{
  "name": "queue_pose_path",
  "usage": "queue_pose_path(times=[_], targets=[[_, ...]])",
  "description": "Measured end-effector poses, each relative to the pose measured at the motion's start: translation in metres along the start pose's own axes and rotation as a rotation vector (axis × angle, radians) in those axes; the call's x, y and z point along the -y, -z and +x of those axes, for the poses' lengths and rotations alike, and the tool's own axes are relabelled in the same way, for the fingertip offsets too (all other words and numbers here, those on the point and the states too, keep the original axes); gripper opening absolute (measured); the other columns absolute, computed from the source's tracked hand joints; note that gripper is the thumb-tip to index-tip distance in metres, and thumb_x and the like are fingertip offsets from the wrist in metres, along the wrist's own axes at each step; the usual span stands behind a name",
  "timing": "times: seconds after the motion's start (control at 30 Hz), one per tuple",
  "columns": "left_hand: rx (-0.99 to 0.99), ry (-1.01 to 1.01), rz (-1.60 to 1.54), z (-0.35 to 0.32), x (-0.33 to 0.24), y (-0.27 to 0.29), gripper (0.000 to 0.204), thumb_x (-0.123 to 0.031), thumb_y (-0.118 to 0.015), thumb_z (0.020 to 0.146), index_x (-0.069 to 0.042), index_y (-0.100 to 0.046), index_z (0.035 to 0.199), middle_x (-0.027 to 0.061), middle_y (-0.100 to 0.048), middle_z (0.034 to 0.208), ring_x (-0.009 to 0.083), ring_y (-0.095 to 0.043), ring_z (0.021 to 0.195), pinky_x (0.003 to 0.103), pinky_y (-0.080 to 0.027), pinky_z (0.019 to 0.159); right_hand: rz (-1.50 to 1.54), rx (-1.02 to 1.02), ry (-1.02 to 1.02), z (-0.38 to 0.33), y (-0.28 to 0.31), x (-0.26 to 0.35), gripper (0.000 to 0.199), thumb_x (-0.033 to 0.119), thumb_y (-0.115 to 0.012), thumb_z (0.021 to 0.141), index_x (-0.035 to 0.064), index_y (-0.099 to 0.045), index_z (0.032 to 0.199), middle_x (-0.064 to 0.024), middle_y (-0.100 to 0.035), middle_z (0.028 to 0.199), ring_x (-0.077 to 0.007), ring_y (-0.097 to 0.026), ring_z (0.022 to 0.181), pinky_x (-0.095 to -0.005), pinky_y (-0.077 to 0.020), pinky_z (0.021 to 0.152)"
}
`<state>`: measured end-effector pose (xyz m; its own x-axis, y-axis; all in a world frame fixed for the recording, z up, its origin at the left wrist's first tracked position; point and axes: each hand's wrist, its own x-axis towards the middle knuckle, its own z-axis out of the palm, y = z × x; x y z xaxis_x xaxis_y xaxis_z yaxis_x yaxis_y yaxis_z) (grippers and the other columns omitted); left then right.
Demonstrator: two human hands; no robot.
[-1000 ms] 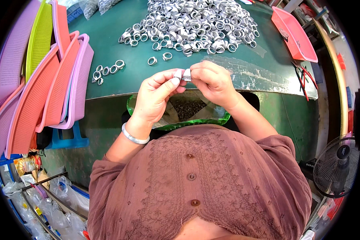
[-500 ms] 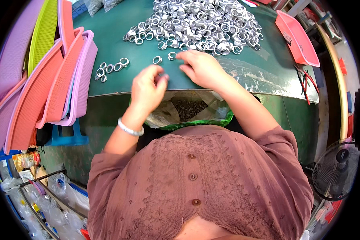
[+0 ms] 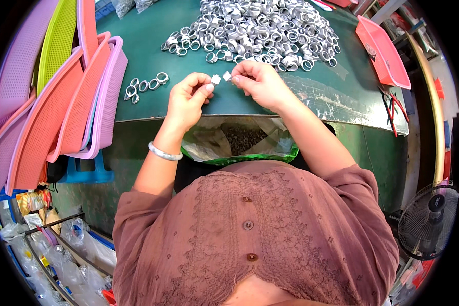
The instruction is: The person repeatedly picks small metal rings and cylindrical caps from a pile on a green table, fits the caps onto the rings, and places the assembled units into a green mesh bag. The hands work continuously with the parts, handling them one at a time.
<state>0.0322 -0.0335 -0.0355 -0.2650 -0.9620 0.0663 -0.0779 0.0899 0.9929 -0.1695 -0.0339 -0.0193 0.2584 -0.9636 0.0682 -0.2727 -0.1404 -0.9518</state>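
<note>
Green bench (image 3: 153,48) strewn with silver rings (image 3: 270,30), a small piece in each hand

Across the far middle of the bench, the rings lie in a broad, loose heap, spilling toward the near side. Well to the left, a small group of rings (image 3: 148,85) sits apart from it. Nested plastic baskets (image 3: 56,117) in purple, orange and green crowd the left side; at the right stand a pink tray (image 3: 372,31) and, just nearer, red-handled pliers (image 3: 401,106).

Over the bench, in front of the heap, the left hand (image 3: 209,84) is closed to a pinch, thumb and forefinger gripping a pale square-faced piece (image 3: 215,79). Opposite, the right hand (image 3: 233,79) pinches a second silver piece (image 3: 227,76) at its fingertips. The two pieces are near each other, apart by a narrow gap; their undersides are hidden. Below the bench's near edge, a green-rimmed bag (image 3: 239,158) gapes, dark bits inside. A pale bracelet (image 3: 164,152) circles the left wrist.
</note>
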Motion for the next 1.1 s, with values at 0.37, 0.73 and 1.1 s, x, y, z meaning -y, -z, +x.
queue_pose_path(times=[0.37,0.73,1.1], targets=[[0.096,-0.201,-0.354,-0.026,0.000,-0.026,0.011,-0.003,-0.056,0.089,0.000,-0.057,0.100,0.0082,-0.062,0.092,0.0176,-0.063,0.082,0.029,-0.053,0.072,0.825,0.106,-0.182,-0.040,0.010,0.003,0.012,0.015,-0.062,0.088,0.0045,-0.060,0.093,-0.0011,-0.060,0.078,-0.0077,-0.055,0.064,-0.0215,-0.0453,0.059],[0.274,-0.405,0.063,-0.037,-0.009,-0.026,0.010,0.003,-0.060,0.083,0.001,-0.059,0.093,0.0091,-0.061,0.092,0.0169,-0.060,0.082,0.027,-0.050,0.073,0.278,0.208,-0.071,-0.070,0.031,0.012,0.008,0.008,-0.058,0.086,0.0024,-0.061,0.092,0.0002,-0.061,0.078,-0.0073,-0.055,0.067,-0.0220,-0.0453,0.062],[0.057,-0.264,0.605,0.000,-0.019,-0.044,0.018,-0.010,-0.066,0.077,-0.004,-0.061,0.093,0.0089,-0.058,0.069,0.0206,-0.055,0.062,0.032,-0.046,0.058,-0.704,-0.328,0.246,-0.011,0.032,-0.013,0.026,0.010,-0.061,0.080,0.0055,-0.059,0.106,-0.0126,-0.060,0.090,-0.0306,-0.061,0.077,-0.0377,-0.0493,0.065]])
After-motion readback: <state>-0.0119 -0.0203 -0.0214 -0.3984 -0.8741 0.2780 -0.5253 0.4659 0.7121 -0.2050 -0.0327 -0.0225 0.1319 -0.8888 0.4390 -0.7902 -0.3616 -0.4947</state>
